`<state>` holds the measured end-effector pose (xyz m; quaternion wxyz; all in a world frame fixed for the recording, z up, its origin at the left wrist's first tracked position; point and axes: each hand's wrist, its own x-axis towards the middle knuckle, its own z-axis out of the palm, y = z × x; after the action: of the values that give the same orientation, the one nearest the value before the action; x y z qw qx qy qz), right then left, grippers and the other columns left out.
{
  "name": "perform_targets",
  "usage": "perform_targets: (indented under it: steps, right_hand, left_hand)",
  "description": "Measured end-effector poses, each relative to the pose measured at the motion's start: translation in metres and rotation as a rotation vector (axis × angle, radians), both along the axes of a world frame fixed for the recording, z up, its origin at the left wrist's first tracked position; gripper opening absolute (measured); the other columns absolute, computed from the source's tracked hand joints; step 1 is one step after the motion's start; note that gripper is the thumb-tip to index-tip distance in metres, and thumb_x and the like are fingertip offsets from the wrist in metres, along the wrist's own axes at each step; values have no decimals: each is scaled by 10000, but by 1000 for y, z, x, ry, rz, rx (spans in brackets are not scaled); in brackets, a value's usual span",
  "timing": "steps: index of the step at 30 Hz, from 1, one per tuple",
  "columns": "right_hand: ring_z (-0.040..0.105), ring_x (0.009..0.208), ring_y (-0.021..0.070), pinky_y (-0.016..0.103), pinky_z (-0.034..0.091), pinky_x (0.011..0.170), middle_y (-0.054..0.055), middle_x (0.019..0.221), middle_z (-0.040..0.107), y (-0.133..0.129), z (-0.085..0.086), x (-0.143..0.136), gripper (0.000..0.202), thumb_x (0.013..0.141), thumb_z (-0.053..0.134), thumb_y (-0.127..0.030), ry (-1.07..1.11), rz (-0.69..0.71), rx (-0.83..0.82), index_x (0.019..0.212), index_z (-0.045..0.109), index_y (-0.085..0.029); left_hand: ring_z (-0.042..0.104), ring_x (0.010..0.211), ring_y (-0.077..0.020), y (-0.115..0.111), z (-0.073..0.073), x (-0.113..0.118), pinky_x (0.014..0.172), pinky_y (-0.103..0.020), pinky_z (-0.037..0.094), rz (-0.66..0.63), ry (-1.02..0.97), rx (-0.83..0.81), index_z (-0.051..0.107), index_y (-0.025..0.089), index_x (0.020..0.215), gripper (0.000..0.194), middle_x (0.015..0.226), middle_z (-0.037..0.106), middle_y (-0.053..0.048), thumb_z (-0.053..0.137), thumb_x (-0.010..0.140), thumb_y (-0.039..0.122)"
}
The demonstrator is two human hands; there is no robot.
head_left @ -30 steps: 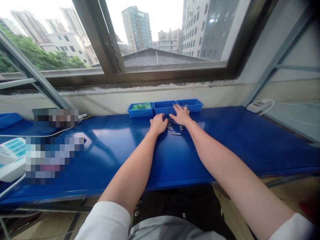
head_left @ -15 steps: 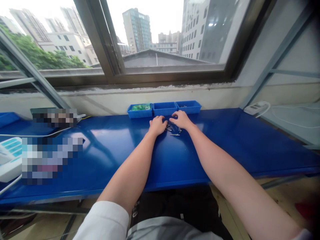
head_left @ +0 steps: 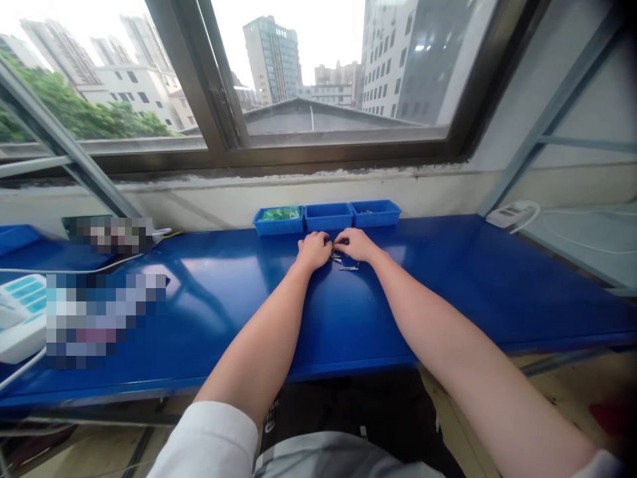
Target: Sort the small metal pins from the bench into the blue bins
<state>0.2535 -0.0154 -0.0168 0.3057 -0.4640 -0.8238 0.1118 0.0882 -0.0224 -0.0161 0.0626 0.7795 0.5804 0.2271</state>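
Observation:
My left hand (head_left: 314, 251) rests on the blue table with its fingers curled inward at the left of a small pile of thin metal pieces (head_left: 337, 257), which look like screws or pins. Whatever is between its fingers is too small to make out. Facing it, my right hand (head_left: 358, 245) has thumb and fingertips pinched together at the pile's upper edge, close to the left fingertips. What that pinch holds is hidden. Nearer to me, slim silvery pins (head_left: 349, 268) lie side by side on the table.
Behind my hands stand three joined blue bins: the left bin (head_left: 279, 226) holds green packets, the middle bin (head_left: 328, 225) is behind my fingers, and the right bin (head_left: 377, 220) holds small metal bits. A power strip (head_left: 511, 214) sits far right; a white device (head_left: 22, 312) lies left.
My right hand has moved slightly left and down, and its spread fingers have closed to a pinch beside the left hand. My left hand has stayed nearly still.

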Motion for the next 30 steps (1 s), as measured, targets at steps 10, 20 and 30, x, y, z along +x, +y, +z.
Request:
perform_targets:
  steps: [10, 20, 30]
  right_hand:
    - [573, 774, 154, 271, 428, 751, 36, 837, 665, -1, 2, 0, 123, 797, 592, -234, 38, 13, -58, 799, 700, -175]
    - [494, 624, 134, 264, 372, 619, 10, 643, 581, 4, 4, 1, 313, 861, 419, -311, 140, -59, -28, 639, 578, -158]
    - [628, 718, 173, 300, 484, 715, 46, 731, 689, 0, 12, -1, 203, 689, 641, -338, 629, 65, -176, 747, 678, -147]
  left_hand:
    - [517, 1146, -245, -2, 3, 0, 953, -402, 385, 7, -29, -15, 612, 228, 1110, 320, 1193, 603, -92, 416, 874, 319]
    - [550, 1057, -207, -13, 12, 2, 924, -395, 329, -54, -112, 82, 685, 254, 904, 282, 1019, 661, -27, 425, 899, 364]
    - [544, 1067, -203, -14, 15, 3, 919, -382, 323, -12, -98, 60, 649, 252, 957, 325, 1050, 654, -39, 342, 944, 358]
